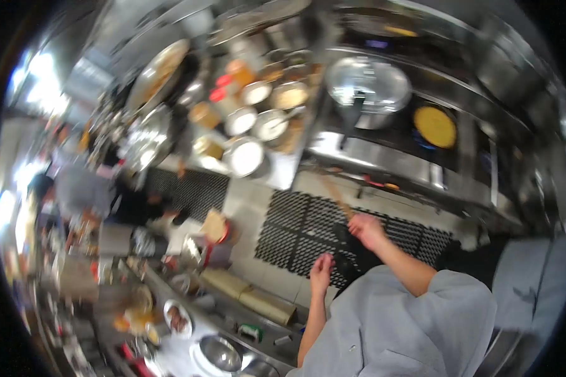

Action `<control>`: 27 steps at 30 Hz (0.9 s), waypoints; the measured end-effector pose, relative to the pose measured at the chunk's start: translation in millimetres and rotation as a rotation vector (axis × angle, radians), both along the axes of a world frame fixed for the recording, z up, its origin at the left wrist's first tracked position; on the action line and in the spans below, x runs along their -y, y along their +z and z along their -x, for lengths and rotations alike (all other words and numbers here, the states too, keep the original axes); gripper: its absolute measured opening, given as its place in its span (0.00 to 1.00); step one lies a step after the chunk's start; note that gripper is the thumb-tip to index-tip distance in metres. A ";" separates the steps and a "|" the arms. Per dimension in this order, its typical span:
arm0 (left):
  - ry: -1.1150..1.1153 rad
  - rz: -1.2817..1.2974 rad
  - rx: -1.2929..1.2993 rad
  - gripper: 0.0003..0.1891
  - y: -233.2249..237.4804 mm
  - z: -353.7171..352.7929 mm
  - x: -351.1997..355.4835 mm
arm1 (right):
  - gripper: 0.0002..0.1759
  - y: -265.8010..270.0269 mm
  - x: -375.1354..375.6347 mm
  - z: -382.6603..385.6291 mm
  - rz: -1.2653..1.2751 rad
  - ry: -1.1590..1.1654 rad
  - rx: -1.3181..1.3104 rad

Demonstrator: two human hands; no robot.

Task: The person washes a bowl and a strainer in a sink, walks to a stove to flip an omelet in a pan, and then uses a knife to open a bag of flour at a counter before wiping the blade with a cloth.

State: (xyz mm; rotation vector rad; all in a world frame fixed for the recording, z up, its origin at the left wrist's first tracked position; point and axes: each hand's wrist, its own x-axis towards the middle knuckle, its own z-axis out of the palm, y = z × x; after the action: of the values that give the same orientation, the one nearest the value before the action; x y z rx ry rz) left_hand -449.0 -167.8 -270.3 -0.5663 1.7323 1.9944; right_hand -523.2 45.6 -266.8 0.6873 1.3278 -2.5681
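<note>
My right hand [366, 231] is closed around a long, thin wooden stick-like tool [338, 195]. Its far end points at the front of the stove and is blurred. My left hand [322, 267] hangs lower, in front of my body, with its fingers curled together; whether anything is in them is hidden. On the stove [365, 151] sits a shiny metal bowl or pan [383, 88] with a dark-handled spatula [352, 116] across it. A round pan of something yellow [435, 126] stands to its right, with a blue glow at its edge.
Left of the stove, a counter holds several containers of white and yellow contents [244, 156] and red-topped bottles [218, 88]. Black perforated mats [283, 229] cover the floor. Behind on the left, another counter carries a metal bowl [220, 353] and a plate [178, 317]. Another person [85, 185] is blurred at far left.
</note>
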 end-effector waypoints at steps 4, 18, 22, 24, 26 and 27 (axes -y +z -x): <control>-0.127 -0.229 -0.058 0.22 52.1 20.5 -90.5 | 0.10 46.0 -12.9 -108.9 0.208 0.114 0.221; -0.640 0.645 -0.969 0.20 69.7 138.5 -302.2 | 0.27 85.7 -315.8 -81.8 -1.163 -0.251 -0.095; -0.803 0.940 -0.946 0.18 113.0 197.8 -374.8 | 0.26 103.8 -439.3 -25.2 -1.813 0.027 0.024; -0.824 1.057 -0.955 0.19 117.6 224.2 -411.6 | 0.24 129.3 -461.6 12.2 -1.837 0.141 0.013; -0.846 1.172 -0.942 0.19 110.3 245.3 -437.8 | 0.21 126.9 -479.3 38.4 -1.853 0.255 0.009; -0.869 1.272 -0.944 0.19 104.6 252.0 -445.9 | 0.18 115.3 -487.6 50.4 -1.881 0.265 0.003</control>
State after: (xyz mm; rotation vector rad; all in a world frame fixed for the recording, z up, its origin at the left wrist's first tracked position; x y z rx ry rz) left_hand -701.0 278.1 -165.7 0.8731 2.9237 0.3110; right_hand -573.6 533.1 -151.6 0.4930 3.1504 -0.4270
